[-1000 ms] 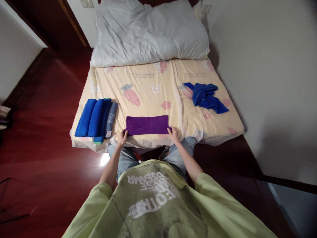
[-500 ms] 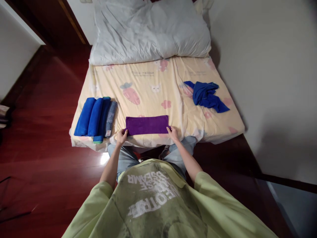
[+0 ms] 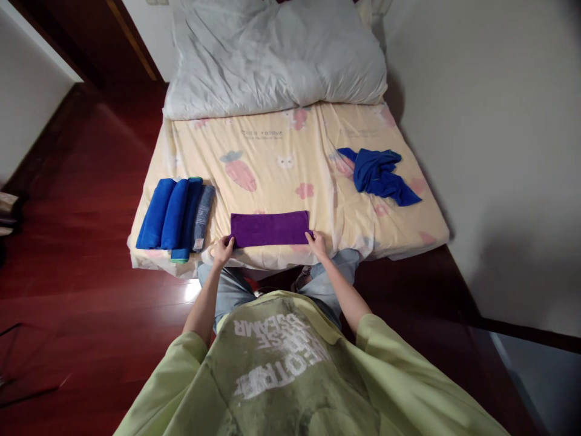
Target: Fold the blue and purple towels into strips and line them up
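Note:
A purple towel [image 3: 270,229], folded into a long flat rectangle, lies at the front edge of the bed in front of me. My left hand [image 3: 223,249] pinches its near left corner between thumb and fingers. At the near right corner, my right hand [image 3: 316,243] grips the cloth the same way. Left of my left hand lie rolled or folded blue towels [image 3: 174,213] side by side, with a grey-blue patterned towel [image 3: 204,213] at their right end. A crumpled blue towel [image 3: 381,177] rests farther off on the right.
The bed [image 3: 267,166] has a yellow sheet printed with carrots and rabbits. A bulky pale grey quilt [image 3: 276,60] is heaped at its far end. A white wall [image 3: 499,151] borders the right side; dark red wooden floor [image 3: 82,242] stretches along the left.

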A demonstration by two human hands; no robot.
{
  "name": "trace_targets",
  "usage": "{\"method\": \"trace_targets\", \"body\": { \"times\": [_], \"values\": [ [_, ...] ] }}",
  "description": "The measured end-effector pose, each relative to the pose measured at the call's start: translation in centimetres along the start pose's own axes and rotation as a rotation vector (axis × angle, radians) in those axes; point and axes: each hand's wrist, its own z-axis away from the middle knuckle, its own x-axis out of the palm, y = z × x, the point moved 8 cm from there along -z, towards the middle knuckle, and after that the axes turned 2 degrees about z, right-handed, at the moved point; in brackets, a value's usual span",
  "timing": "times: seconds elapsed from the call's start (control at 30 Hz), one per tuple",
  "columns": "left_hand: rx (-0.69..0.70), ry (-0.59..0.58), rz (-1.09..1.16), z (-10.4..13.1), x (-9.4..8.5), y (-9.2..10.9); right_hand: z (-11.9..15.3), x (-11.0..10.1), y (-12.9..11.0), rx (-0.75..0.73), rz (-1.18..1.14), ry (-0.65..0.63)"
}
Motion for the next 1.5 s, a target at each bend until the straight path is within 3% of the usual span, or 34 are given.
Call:
{"method": "trace_targets", "body": {
  "times": [0.6,0.7,0.77,0.83,0.9,1.0,1.23,1.5],
  "values": [
    [-0.021,-0.025,-0.061,0.0,0.2,0.2,0.0,0.2,-0.4,-0.017,0.051,-0.014],
    [0.039,0.062,-0.137,0.6,-0.1,1.4,1.0,-0.7,-1.3,-0.058,0.133,0.056],
    [0.155,0.132,-0.207,1.4,-0.2,2.9,2.1,-1.3,-2.6,-0.181,0.185,0.078],
    [0.294,0.061,-0.258,2.3,0.7,4.4,3.4,-1.3,-3.9,-0.35,0.209,-0.015],
    [0.4,-0.104,-0.274,3.2,2.0,5.2,4.7,-0.9,-4.6,-0.487,0.215,-0.154],
    [0.468,-0.25,-0.275,4.2,3.0,5.3,5.6,-0.9,-4.5,-0.558,0.238,-0.239],
    [0.439,-0.252,-0.296,4.0,3.0,4.7,5.0,-0.4,-4.1,-0.531,0.267,-0.178],
    [0.395,-0.205,-0.245,1.7,2.4,5.3,2.4,0.1,-5.0,-0.471,0.293,-0.144]
  ]
}}
